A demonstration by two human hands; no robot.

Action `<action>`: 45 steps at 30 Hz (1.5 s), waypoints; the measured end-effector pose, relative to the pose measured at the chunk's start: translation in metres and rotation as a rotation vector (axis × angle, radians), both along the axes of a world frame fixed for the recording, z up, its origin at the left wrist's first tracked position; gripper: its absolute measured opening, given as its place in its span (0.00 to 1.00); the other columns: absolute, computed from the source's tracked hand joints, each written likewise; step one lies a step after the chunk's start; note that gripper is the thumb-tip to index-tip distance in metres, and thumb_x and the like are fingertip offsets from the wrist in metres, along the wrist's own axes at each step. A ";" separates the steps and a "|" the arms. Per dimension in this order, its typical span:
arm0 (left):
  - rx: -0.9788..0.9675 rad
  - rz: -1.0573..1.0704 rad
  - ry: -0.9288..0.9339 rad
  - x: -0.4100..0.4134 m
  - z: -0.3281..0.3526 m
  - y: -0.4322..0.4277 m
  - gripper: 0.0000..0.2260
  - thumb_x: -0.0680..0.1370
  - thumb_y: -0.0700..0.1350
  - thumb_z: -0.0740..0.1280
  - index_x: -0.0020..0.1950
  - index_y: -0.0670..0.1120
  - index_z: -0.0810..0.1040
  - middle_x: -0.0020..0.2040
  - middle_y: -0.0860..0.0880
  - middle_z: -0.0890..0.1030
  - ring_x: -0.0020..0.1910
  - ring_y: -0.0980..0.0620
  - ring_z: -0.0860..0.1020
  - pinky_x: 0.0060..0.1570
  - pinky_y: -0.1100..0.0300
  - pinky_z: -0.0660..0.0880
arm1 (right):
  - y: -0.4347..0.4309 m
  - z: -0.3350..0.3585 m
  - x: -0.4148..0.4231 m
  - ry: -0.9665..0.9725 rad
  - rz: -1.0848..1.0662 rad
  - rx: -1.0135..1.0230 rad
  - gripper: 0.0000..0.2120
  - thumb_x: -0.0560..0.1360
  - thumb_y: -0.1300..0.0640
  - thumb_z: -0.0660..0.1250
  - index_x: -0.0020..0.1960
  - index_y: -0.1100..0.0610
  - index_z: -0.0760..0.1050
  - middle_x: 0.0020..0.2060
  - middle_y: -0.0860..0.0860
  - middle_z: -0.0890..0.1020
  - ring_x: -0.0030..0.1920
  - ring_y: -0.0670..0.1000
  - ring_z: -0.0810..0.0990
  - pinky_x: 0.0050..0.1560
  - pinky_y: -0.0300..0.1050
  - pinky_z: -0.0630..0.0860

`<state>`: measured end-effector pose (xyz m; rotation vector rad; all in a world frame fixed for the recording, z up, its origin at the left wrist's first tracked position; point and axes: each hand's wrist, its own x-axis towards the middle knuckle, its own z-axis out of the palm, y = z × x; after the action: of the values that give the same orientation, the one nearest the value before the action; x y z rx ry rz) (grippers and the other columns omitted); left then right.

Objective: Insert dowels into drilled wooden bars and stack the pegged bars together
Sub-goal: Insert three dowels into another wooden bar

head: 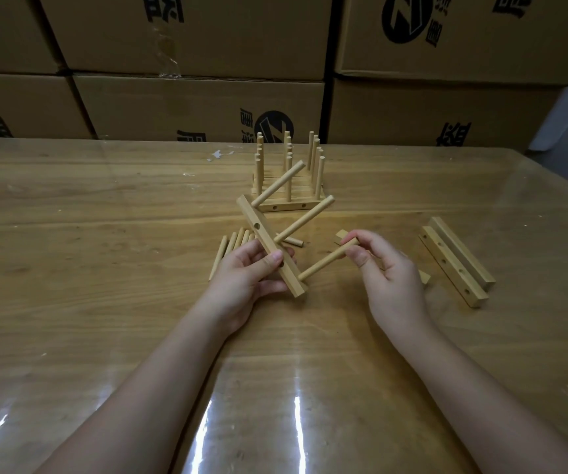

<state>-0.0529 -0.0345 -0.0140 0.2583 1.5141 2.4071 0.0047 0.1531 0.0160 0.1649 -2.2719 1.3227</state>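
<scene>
My left hand (pixel 251 273) grips a drilled wooden bar (pixel 262 234), held tilted above the table. Two dowels stick out of that bar toward the upper right: one (pixel 277 184) near its far end, one (pixel 304 222) at its middle. My right hand (pixel 383 265) pinches a third dowel (pixel 327 260) whose lower end sits at the bar's near hole. Behind stands a stack of pegged bars (pixel 287 196) with upright dowels. Loose dowels (pixel 231 249) lie left of my left hand.
Two drilled bars (pixel 457 260) lie side by side on the table at the right. Another wooden piece (pixel 340 236) lies partly hidden behind my right hand. Cardboard boxes (pixel 200 104) wall off the far edge of the wooden table (pixel 104 217).
</scene>
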 end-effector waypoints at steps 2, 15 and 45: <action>0.004 0.007 0.004 0.001 0.000 0.000 0.12 0.72 0.39 0.66 0.56 0.40 0.77 0.46 0.46 0.84 0.46 0.50 0.83 0.37 0.57 0.82 | 0.000 -0.001 0.001 -0.018 0.002 -0.013 0.12 0.77 0.55 0.61 0.46 0.37 0.72 0.39 0.34 0.79 0.51 0.44 0.77 0.61 0.58 0.70; 0.033 -0.006 -0.025 0.005 0.006 -0.001 0.13 0.71 0.40 0.68 0.55 0.40 0.77 0.48 0.43 0.84 0.46 0.47 0.83 0.42 0.53 0.82 | -0.001 -0.005 -0.001 -0.004 0.158 -0.232 0.15 0.73 0.45 0.64 0.59 0.38 0.69 0.48 0.44 0.80 0.51 0.43 0.79 0.51 0.34 0.75; 0.259 0.066 -0.132 0.007 0.011 0.001 0.15 0.72 0.42 0.66 0.56 0.39 0.76 0.51 0.39 0.84 0.51 0.41 0.83 0.43 0.60 0.80 | 0.003 -0.020 -0.018 -0.234 0.094 -0.515 0.07 0.74 0.58 0.68 0.48 0.47 0.77 0.39 0.44 0.84 0.41 0.40 0.82 0.36 0.30 0.75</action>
<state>-0.0455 -0.0335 -0.0031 0.1015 1.1728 2.6148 -0.0130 0.1563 -0.0042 -0.0661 -2.0361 2.0161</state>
